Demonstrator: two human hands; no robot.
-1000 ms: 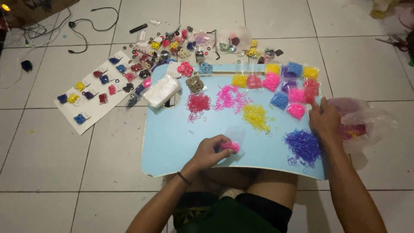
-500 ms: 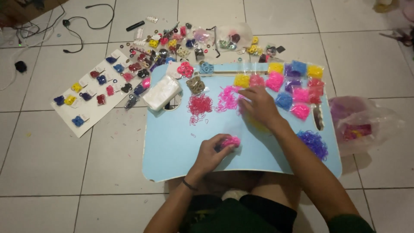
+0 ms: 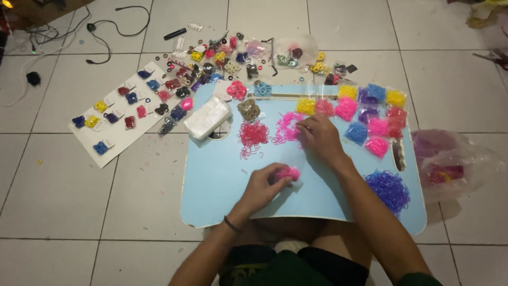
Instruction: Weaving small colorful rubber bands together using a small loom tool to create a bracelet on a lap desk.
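A small bag of pink rubber bands (image 3: 288, 173) is being clasped in the fingers of the left hand (image 3: 263, 186), low on the light blue table (image 3: 222, 185). Just beyond it, the right hand (image 3: 319, 139) is being laid on a loose pile of pink bands (image 3: 286, 127), fingertips curled onto them; whether any are being pinched cannot be told. A red pile (image 3: 253, 135) is lying left of that hand, a purple pile (image 3: 389, 188) to its right. Further off, filled little bags (image 3: 370, 114) are being kept in rows, and past the left hand a white card of hair ties (image 3: 119, 119) is lying on the floor.
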